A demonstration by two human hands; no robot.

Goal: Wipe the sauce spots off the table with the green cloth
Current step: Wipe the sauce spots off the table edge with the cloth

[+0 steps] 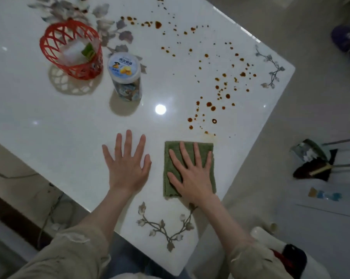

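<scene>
The folded green cloth (171, 158) lies flat on the white glossy table (69, 121) near its front edge. My right hand (192, 174) presses flat on the cloth, fingers spread. To its left, my left hand (128, 162) rests flat on the bare table, fingers spread and holding nothing. Many brown sauce spots (210, 106) are scattered from just beyond the cloth's far edge up to the table's far right part, with a faint smear right above the cloth.
A red plastic basket (69, 50) with small items stands at the far left. Beside it is a clear jar with a white lid (123, 67). The table's right edge runs diagonally; a dustpan and brush (315, 160) lie on the floor to the right.
</scene>
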